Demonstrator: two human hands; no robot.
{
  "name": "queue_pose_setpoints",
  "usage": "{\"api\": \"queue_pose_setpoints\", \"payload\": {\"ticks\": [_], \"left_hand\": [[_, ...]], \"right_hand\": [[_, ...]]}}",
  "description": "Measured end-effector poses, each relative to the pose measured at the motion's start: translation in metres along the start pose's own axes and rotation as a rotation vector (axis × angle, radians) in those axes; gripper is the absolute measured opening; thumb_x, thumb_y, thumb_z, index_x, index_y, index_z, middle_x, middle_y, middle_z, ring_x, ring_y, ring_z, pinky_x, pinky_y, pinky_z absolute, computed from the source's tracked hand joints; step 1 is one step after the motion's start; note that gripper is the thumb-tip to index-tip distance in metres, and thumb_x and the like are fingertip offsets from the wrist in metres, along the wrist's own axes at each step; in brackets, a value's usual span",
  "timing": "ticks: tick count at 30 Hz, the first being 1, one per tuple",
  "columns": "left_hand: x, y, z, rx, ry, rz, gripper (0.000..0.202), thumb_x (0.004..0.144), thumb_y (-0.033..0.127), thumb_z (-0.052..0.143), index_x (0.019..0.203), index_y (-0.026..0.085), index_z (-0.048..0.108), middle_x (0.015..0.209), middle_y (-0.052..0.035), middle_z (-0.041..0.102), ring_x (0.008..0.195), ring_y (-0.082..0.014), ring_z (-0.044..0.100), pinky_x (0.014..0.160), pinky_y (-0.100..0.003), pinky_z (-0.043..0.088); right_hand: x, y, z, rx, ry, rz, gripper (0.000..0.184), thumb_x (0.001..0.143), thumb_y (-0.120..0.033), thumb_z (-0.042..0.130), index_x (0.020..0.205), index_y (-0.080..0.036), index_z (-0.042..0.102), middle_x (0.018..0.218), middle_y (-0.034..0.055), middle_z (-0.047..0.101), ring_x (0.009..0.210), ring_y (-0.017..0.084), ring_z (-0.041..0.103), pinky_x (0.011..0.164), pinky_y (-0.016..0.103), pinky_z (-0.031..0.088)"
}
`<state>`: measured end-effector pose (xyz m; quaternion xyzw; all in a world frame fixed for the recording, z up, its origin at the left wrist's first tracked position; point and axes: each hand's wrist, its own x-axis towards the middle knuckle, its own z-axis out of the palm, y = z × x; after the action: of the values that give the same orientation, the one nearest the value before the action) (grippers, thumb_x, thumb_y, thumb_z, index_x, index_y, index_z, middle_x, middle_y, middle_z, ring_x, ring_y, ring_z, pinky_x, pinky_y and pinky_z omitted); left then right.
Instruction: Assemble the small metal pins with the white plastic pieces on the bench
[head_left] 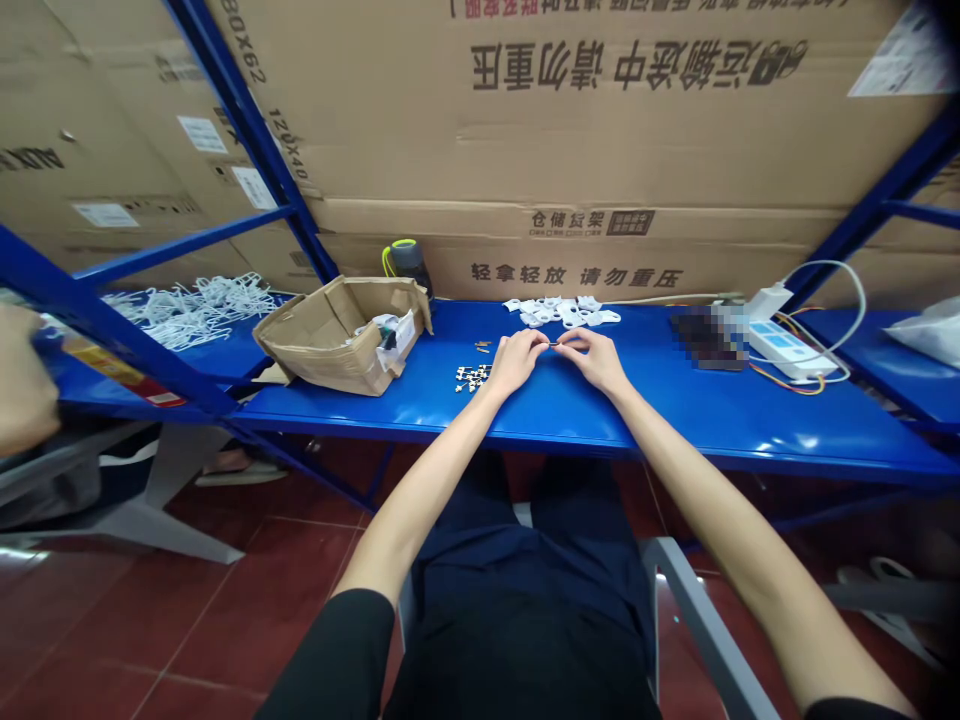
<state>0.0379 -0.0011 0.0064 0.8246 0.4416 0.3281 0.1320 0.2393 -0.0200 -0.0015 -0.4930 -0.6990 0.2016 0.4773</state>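
Above the blue shelf table, my left hand (517,360) and my right hand (595,362) meet fingertip to fingertip. Both pinch a tiny dark, thin piece (554,345) between them; it is too small to name. Just left of my left hand lies a cluster of small metal-and-dark parts (471,378), partly hidden by that hand. A few small brass-coloured pins (482,347) rest behind the cluster. Beyond my hands spreads a pile of white plastic pieces (562,311), some with a hole.
An open cardboard box (330,345) stands at left, a dark bottle (409,262) behind it. At right are a white power strip (787,350) with cables and a blurred dark item (705,337). White cords (202,308) heap on the left table; another person's arm (26,380) shows there.
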Motion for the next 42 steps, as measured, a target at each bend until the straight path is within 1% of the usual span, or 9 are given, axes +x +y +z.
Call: {"api": "queue_pose_setpoints", "payload": {"ticks": [5, 8, 12, 16, 21, 26, 29, 34, 42], "left_hand": [[0.001, -0.002, 0.001, -0.039, 0.018, 0.027, 0.016, 0.108, 0.025, 0.057, 0.11, 0.023, 0.072, 0.12, -0.0037, 0.078, 0.117, -0.0229, 0.069, 0.104, -0.035, 0.045], [0.001, -0.004, 0.002, -0.076, 0.031, 0.049, 0.015, 0.107, 0.024, 0.059, 0.109, 0.021, 0.073, 0.119, -0.0046, 0.078, 0.116, -0.023, 0.07, 0.101, -0.034, 0.048], [0.002, -0.006, 0.003, -0.111, 0.044, 0.078, 0.014, 0.107, 0.024, 0.059, 0.108, 0.022, 0.073, 0.119, -0.0047, 0.079, 0.116, -0.023, 0.071, 0.102, -0.034, 0.049], [0.004, -0.007, 0.005, -0.163, 0.082, 0.105, 0.015, 0.107, 0.026, 0.059, 0.106, 0.021, 0.074, 0.117, -0.0047, 0.079, 0.113, -0.0227, 0.071, 0.102, -0.034, 0.049], [0.006, -0.009, 0.01, -0.279, 0.12, 0.141, 0.017, 0.107, 0.027, 0.061, 0.104, 0.019, 0.075, 0.111, -0.0053, 0.079, 0.106, -0.0213, 0.072, 0.098, -0.031, 0.052], [0.007, -0.011, 0.012, -0.351, 0.129, 0.133, 0.014, 0.105, 0.026, 0.064, 0.104, 0.018, 0.076, 0.108, -0.0051, 0.079, 0.103, -0.0207, 0.072, 0.096, -0.031, 0.053], [0.006, -0.012, 0.013, -0.358, 0.127, 0.134, 0.014, 0.104, 0.027, 0.064, 0.104, 0.019, 0.076, 0.108, -0.0047, 0.079, 0.102, -0.0203, 0.071, 0.096, -0.031, 0.053], [0.006, -0.011, 0.013, -0.354, 0.135, 0.133, 0.015, 0.104, 0.029, 0.065, 0.103, 0.019, 0.076, 0.106, -0.0049, 0.079, 0.1, -0.0202, 0.072, 0.096, -0.032, 0.054], [0.006, -0.01, 0.013, -0.315, 0.194, 0.168, 0.015, 0.105, 0.028, 0.064, 0.103, 0.02, 0.077, 0.107, -0.005, 0.079, 0.103, -0.0208, 0.072, 0.096, -0.032, 0.054]], "right_hand": [[0.0, 0.001, 0.0, 0.02, -0.002, 0.022, 0.036, 0.087, -0.059, 0.077, 0.095, -0.024, 0.079, 0.1, 0.0079, 0.085, 0.096, 0.033, 0.081, 0.094, 0.045, 0.06], [-0.001, 0.0, -0.001, 0.053, -0.01, 0.057, 0.04, 0.084, -0.061, 0.079, 0.095, -0.023, 0.079, 0.095, 0.0086, 0.085, 0.097, 0.034, 0.081, 0.093, 0.045, 0.061], [0.0, 0.001, -0.003, 0.144, -0.027, 0.116, 0.046, 0.079, -0.064, 0.083, 0.096, -0.022, 0.077, 0.089, 0.0099, 0.084, 0.097, 0.036, 0.081, 0.091, 0.047, 0.061], [0.0, -0.001, -0.003, 0.252, -0.028, 0.152, 0.052, 0.073, -0.068, 0.087, 0.093, -0.022, 0.075, 0.091, 0.0103, 0.084, 0.097, 0.035, 0.08, 0.091, 0.047, 0.061], [0.0, -0.004, -0.003, 0.38, -0.007, 0.166, 0.049, 0.069, -0.064, 0.091, 0.088, -0.021, 0.075, 0.089, 0.0093, 0.083, 0.093, 0.032, 0.08, 0.091, 0.045, 0.061], [0.001, -0.003, -0.004, 0.317, 0.064, 0.17, 0.044, 0.066, -0.06, 0.094, 0.085, -0.021, 0.082, 0.096, 0.008, 0.083, 0.098, 0.031, 0.077, 0.096, 0.045, 0.059], [0.001, -0.002, -0.005, 0.297, 0.073, 0.186, 0.042, 0.066, -0.057, 0.094, 0.087, -0.022, 0.085, 0.094, 0.0073, 0.084, 0.099, 0.032, 0.077, 0.096, 0.045, 0.059], [-0.001, -0.003, -0.004, 0.374, 0.073, 0.221, 0.046, 0.066, -0.058, 0.094, 0.091, -0.021, 0.085, 0.087, 0.0081, 0.083, 0.088, 0.03, 0.077, 0.087, 0.044, 0.061], [-0.001, 0.001, 0.0, 0.505, 0.043, 0.249, 0.05, 0.061, -0.057, 0.099, 0.092, -0.022, 0.083, 0.087, 0.0075, 0.083, 0.088, 0.028, 0.077, 0.087, 0.043, 0.059]]}}
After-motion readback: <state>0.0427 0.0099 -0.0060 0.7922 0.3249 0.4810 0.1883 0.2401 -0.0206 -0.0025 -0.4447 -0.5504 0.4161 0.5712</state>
